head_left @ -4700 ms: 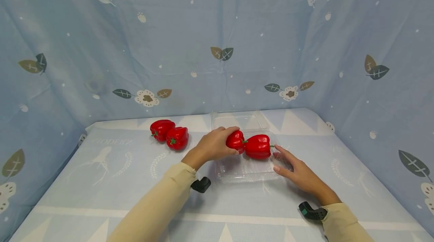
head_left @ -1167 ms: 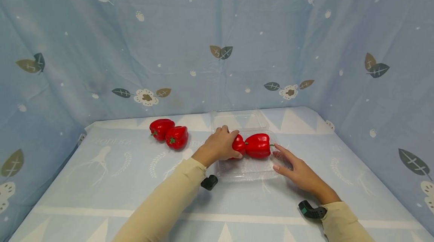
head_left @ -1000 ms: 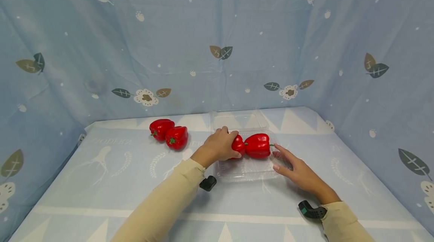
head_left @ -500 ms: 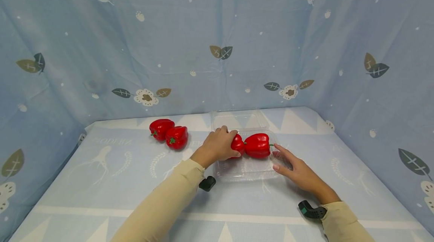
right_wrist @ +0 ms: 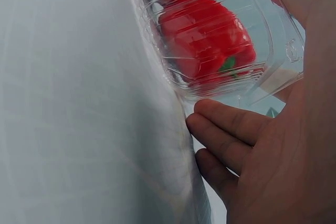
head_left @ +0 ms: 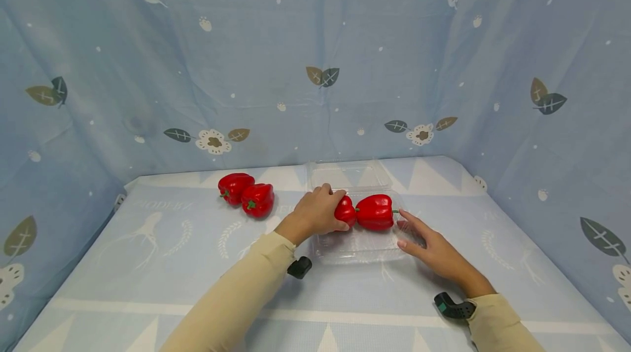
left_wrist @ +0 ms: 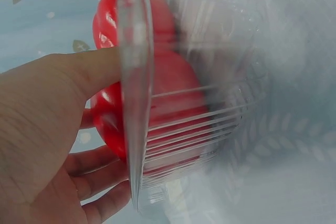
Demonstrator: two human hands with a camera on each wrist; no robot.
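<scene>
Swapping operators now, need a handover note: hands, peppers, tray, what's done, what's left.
Left hand: grips a red pepper, set in the clear plastic tray.
Right hand: fingers straight, resting against the tray's right edge, steadying it.
Second pepper lies in the tray, touching the gripped one.
Two loose peppers lie touching each other on the cloth to the left, outside the tray.
Tray lid lies open behind.
Done: one pepper in, another seated but not yet released.
Left, likely: release, load the loose two, close the lid.
</scene>
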